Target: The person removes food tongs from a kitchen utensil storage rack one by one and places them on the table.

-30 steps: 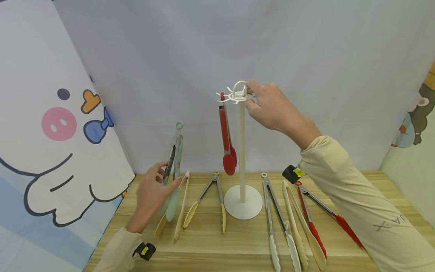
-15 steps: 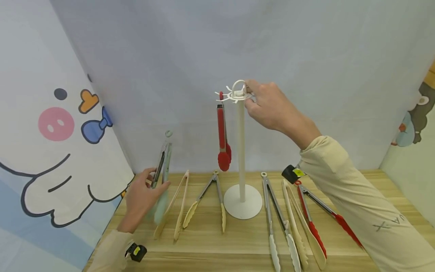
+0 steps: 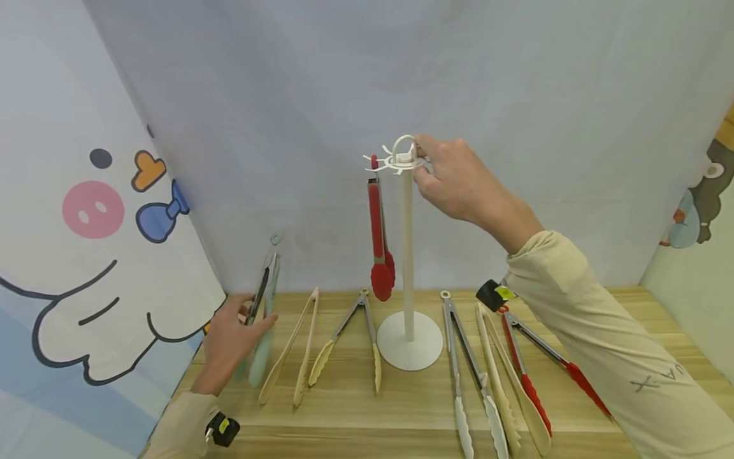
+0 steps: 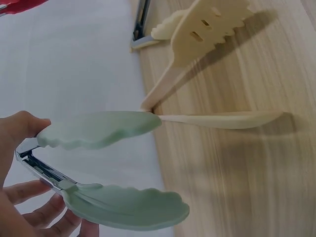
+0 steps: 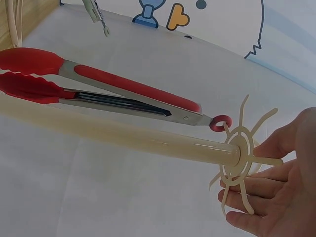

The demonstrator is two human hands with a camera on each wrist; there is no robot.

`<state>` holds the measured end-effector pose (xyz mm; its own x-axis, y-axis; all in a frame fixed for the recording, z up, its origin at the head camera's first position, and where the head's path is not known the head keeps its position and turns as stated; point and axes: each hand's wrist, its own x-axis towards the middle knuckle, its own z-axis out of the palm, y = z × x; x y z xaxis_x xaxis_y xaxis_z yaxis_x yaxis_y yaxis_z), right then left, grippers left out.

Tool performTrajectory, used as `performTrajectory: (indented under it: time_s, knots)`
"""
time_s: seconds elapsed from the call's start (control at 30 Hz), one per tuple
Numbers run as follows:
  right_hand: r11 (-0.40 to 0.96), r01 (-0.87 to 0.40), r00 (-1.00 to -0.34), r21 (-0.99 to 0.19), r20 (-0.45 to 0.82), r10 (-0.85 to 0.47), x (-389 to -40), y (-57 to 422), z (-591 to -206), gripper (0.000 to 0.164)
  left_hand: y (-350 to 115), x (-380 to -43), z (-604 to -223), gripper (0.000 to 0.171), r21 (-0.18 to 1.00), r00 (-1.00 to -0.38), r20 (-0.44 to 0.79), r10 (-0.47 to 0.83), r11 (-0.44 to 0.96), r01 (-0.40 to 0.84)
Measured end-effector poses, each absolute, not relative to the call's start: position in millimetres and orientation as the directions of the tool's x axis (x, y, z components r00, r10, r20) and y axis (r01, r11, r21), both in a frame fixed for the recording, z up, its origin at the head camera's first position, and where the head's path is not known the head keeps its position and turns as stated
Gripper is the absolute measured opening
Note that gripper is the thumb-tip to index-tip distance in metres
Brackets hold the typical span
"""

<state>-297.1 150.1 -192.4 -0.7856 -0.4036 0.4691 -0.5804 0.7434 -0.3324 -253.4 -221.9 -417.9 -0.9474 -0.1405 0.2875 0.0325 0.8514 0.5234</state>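
Observation:
My left hand (image 3: 229,341) holds a pair of mint-green tongs (image 3: 260,357) upright at the left, ring end up. In the left wrist view the two scalloped heads of these tongs (image 4: 98,129) stand spread apart, thumb on one arm and fingers round the other. My right hand (image 3: 459,182) grips the top of a cream hanging stand (image 3: 408,255), by the loop above its ring of hooks (image 5: 237,155). From one hook hang red tongs (image 3: 376,223) by their red ring, heads downward beside the pole.
Wooden-handled-looking beige tongs (image 3: 309,350) and yellow-tipped tongs (image 3: 375,357) stand spread on the wooden table (image 3: 344,421), left of the stand's round base (image 3: 395,357). To its right are white-tipped tongs (image 3: 461,421), more beige tongs (image 3: 499,382) and a second red pair (image 3: 533,398). A pale cloth hangs behind.
My left hand has carried the green tongs left and downward, away from the stand. The hanging red tongs sway slightly. My right hand keeps its place on the stand.

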Motion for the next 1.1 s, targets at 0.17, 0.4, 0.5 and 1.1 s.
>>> performTrajectory:
  time_s: [0.17, 0.4, 0.5, 1.1]
  knots:
    - [0.742, -0.580, -0.785, -0.336, 0.473, -0.400, -297, 150, -193, 0.036, -230, -255, -424, 0.067, 0.505, -0.963, 0.225, -0.146, 0.863, -0.012]
    - [0.740, -0.581, -0.785, -0.341, 0.474, -0.398, -294, 149, -193, 0.037, -238, -259, -436, 0.067, 0.464, -0.973, 0.185, -0.137, 0.885, -0.036]
    - [0.738, -0.581, -0.785, -0.342, 0.475, -0.398, -294, 149, -193, 0.036, -240, -260, -441, 0.064, 0.448, -0.972, 0.192, -0.134, 0.893, -0.035]
    - [0.733, -0.592, -0.771, -0.334, 0.499, -0.396, -293, 151, -195, 0.030, -243, -262, -461, 0.071, 0.460, -0.992, 0.031, -0.125, 0.882, -0.097]
